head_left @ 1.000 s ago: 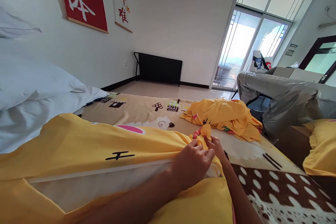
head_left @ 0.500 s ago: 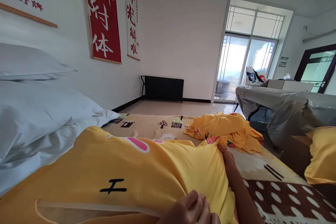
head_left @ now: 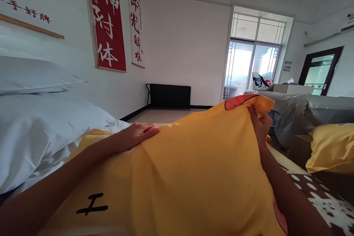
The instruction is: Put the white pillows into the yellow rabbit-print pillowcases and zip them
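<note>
A yellow pillowcase point(head_left: 193, 169) with black and pink print spreads across the front of the head view, with a pillow's bulk in its left part. My right hand point(head_left: 261, 123) is closed on its far right corner and holds it up, so the cloth stretches taut below. On the far upper edge, left of the middle, my left hand point(head_left: 142, 134) grips the cloth with its thumb on top; the other fingers are partly hidden.
White pillows point(head_left: 49, 125) are piled on the left. A yellow pillow point(head_left: 332, 147) lies at the right. Behind it a table under grey plastic sheeting point(head_left: 298, 118) carries boxes. A black folded panel point(head_left: 170, 97) leans at the far wall. Patterned bedding point(head_left: 320, 199) lies underneath.
My right hand has lifted the pillowcase's corner up and to the right. My left hand has moved from the near front to the far upper edge. The raised cloth now hides the crumpled yellow cloth behind.
</note>
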`<state>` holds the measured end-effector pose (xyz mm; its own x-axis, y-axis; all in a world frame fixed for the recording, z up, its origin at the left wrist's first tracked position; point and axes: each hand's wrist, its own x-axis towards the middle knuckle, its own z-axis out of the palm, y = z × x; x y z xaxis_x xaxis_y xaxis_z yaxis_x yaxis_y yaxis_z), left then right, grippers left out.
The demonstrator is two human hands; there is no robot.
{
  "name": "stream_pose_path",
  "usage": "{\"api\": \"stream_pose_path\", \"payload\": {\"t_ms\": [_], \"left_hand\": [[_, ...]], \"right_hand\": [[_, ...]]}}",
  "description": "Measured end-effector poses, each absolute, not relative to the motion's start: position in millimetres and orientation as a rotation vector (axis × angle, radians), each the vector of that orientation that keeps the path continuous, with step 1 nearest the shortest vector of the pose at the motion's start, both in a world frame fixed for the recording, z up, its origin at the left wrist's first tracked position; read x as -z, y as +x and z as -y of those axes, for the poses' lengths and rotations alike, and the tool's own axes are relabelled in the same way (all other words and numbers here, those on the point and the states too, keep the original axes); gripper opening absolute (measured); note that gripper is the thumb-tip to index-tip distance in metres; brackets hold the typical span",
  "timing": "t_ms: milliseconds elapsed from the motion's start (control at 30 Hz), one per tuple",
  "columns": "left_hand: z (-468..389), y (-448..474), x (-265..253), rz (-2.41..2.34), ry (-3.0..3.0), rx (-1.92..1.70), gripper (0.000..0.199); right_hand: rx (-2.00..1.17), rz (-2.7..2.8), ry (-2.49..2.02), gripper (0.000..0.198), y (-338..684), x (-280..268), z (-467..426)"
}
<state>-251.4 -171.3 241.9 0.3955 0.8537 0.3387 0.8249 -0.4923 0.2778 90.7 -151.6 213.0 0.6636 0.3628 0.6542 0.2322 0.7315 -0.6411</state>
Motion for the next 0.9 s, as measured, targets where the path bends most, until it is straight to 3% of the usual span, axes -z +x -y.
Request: {"api": "stream_pose_path", "payload": {"t_ms": [100,167,333,467,600,733,900], "left_hand": [[175.6,-262.2,-223.8,-1.548,2.322,-0.684,0.06],[187.7,-265.6,-222.1,-1.788,2.32,-0.799,0.059],[221.9,-267.8,-276.7,-2.346,2.333,-1.014,0.06],[229.3,-265.4,-299.8,-2.574,2.527,-0.982,0.062],[202.8,-270.5,-245.4,-2.674,2.687,-0.72,0.057],[168.3,-282.1,-192.1,-2.331,3.061,-0.607,0.048],[166.2,-249.9,-215.0,-2.565,2.718,-0.722,0.037]], "right_hand": [[-0.051,0.893,-0.731,0.042,92.8,-226.8,146.1],[-0.024,0.912,-0.722,0.044,97.2,-232.7,137.5],[-0.103,1.076,-0.697,0.043,111.8,-262.6,121.0],[-0.156,1.134,-0.667,0.036,118.9,-278.4,112.1],[-0.371,1.203,-0.9,0.039,112.4,-242.5,95.5],[-0.463,1.185,-1.033,0.041,107.9,-183.1,79.0],[-0.49,1.108,-0.998,0.047,114.9,-162.6,63.3]]}}
